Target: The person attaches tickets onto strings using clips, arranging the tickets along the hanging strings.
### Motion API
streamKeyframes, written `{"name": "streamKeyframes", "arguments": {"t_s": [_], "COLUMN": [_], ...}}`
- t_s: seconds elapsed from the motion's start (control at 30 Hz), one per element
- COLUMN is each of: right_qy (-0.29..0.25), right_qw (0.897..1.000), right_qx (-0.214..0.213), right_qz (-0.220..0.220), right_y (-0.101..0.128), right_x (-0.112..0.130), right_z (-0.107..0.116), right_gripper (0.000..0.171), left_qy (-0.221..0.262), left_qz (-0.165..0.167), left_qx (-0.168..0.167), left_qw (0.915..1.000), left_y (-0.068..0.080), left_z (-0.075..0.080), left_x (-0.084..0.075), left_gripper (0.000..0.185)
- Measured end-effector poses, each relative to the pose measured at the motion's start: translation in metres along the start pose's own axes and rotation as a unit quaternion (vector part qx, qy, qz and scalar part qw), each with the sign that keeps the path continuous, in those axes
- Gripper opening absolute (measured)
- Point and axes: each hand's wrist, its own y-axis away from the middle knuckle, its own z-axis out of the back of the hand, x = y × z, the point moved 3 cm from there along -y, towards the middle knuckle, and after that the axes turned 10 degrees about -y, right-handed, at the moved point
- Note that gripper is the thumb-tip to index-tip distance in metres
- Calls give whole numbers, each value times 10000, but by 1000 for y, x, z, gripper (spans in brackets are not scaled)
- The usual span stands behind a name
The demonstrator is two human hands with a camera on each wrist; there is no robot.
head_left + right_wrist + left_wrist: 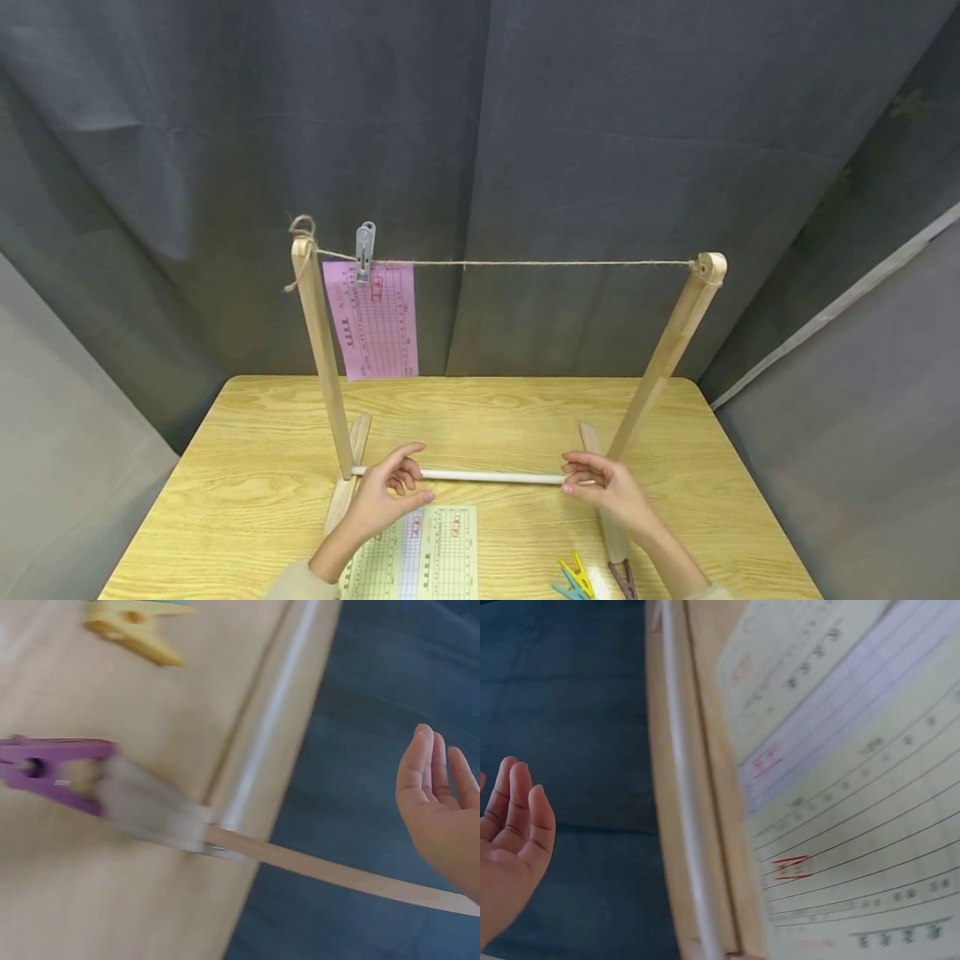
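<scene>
Your left hand (386, 492) hovers just above the left end of the thin white crossbar rod (487, 477) of the wooden drying frame (324, 358), fingers loosely curved and spread, holding nothing; the left wrist view shows them relaxed against the dark curtain. Your right hand (603, 487) sits at the rod's right end, near the right wooden post (663, 354), fingers lightly bent; whether they touch the rod you cannot tell, and the right wrist view shows an empty, loose palm. The rod lies low across the light wooden table (225, 467), between the frame's 2 feet. Below your left hand lies a pale green printed sheet (420, 554). A pink printed sheet (372, 321) hangs from the twine line (540, 263) by a grey clothespin (364, 248). Near your right forearm lie yellow and teal clothespins (573, 579) and a purple clothespin (624, 579)
</scene>
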Motion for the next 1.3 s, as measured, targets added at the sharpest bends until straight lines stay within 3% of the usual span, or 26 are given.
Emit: {"name": "streamKeyframes", "arguments": {"t_s": [0.17, 0.3, 0.4, 0.57, 0.87, 1.1, 1.3], "right_qy": [355, 758, 1166, 1611, 2070, 2472, 2746], "right_qw": [9992, 9961, 9893, 9747, 9594, 9524, 9467], "right_qx": [-168, -439, -818, -1339, -1504, -1381, -1398], "right_qz": [57, -120, -328, -786, -1188, -1131, -937], "right_y": [10, 18, 25, 35, 49, 56, 62], "right_x": [-24, -41, -52, -71, -93, -105, -110], "right_z": [3, 4, 4, 5, 5, 3, -3], "right_gripper": [51, 51, 50, 54, 60, 58, 54], "left_qy": [57, -152, -370, -532, -894, -1185, -1273], "left_qz": [147, 202, 214, 228, 535, 618, 886], "left_qx": [269, 389, 519, 792, 848, 1104, 1290], "left_qw": [9995, 9989, 9977, 9952, 9909, 9849, 9794], "left_y": [2, 5, 8, 13, 19, 17, 17], "left_z": [-12, -26, -37, -51, -63, -73, -82], "left_x": [14, 39, 59, 77, 91, 95, 104], "left_gripper": [62, 65, 67, 71, 77, 76, 75]}}
